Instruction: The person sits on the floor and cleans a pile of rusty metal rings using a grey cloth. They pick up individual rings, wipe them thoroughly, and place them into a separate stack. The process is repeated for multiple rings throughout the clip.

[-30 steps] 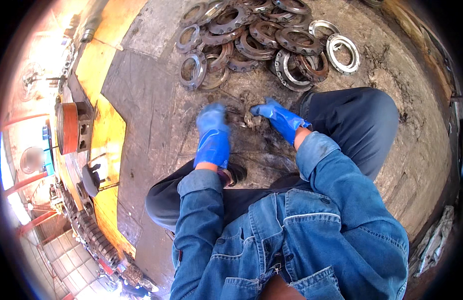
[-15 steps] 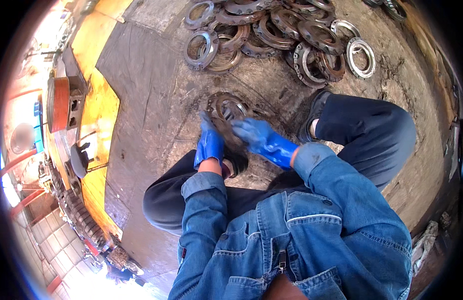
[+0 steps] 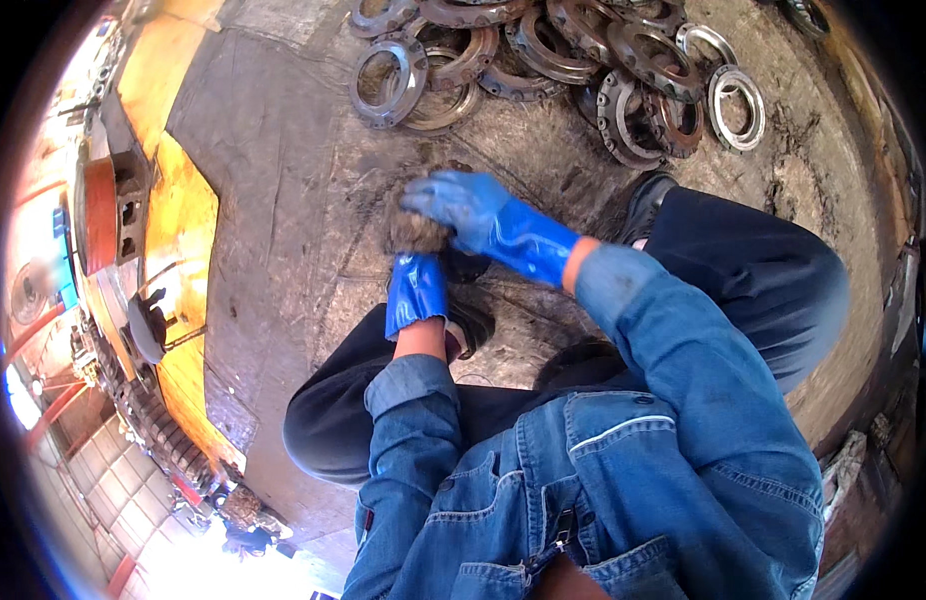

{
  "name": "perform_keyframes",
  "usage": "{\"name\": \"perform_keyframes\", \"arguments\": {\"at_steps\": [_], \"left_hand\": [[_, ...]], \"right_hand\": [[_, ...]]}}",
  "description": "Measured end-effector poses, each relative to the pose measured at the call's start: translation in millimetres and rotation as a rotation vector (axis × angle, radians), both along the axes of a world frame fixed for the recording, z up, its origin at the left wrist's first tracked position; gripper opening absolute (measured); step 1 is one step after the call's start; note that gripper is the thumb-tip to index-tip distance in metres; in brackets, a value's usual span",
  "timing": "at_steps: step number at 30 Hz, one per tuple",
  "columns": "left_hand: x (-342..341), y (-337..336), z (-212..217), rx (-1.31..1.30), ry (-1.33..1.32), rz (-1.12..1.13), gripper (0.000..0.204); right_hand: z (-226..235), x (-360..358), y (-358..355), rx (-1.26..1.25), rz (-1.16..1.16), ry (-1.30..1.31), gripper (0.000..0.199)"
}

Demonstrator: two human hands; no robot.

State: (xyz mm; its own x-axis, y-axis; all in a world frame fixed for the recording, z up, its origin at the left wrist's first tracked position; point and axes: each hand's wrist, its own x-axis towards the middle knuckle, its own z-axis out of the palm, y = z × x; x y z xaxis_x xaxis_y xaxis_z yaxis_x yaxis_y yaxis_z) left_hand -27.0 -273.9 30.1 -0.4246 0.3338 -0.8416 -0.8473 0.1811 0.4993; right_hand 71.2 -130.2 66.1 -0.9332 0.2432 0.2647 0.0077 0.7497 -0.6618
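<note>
The stained, brown-grey floor (image 3: 553, 170) carries a heap of dark, toothed metal rings (image 3: 543, 66) ahead of the person. A bright, silver-coloured metal ring (image 3: 736, 143) lies at the heap's right edge. The right hand, in a blue glove (image 3: 473, 208), is laid with extended fingers across a brown, rough-looking object (image 3: 415, 232); whether it grips cannot be told. The left hand (image 3: 418, 290), likewise gloved, is positioned below the object, fingers hidden, grip indeterminable. The object is between the hands, its outline blurred.
</note>
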Motion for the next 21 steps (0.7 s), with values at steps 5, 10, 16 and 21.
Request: {"name": "perform_keyframes", "arguments": {"at_steps": [5, 10, 16, 21], "left_hand": [[-8.0, -1.0, -0.7, -0.074, 0.022, -0.005, 0.07], [-17.2, 1.4, -2.0, -0.119, 0.049, -0.027, 0.068], [-25.7, 7.9, -9.2, -0.121, 0.076, -0.07, 0.067], [-22.8, 14.8, -12.0, -0.063, 0.044, 0.01, 0.063]], "right_hand": [[-51.4, -26.7, 43.6, -0.197, -0.075, -0.307, 0.069], [-114.6, -12.1, 51.7, -0.581, -0.255, -0.461, 0.055], [-121.9, 42.0, -4.3, -0.73, -0.525, -0.54, 0.05], [-75.4, 66.3, -48.1, -0.913, -0.504, -0.639, 0.048]]}}
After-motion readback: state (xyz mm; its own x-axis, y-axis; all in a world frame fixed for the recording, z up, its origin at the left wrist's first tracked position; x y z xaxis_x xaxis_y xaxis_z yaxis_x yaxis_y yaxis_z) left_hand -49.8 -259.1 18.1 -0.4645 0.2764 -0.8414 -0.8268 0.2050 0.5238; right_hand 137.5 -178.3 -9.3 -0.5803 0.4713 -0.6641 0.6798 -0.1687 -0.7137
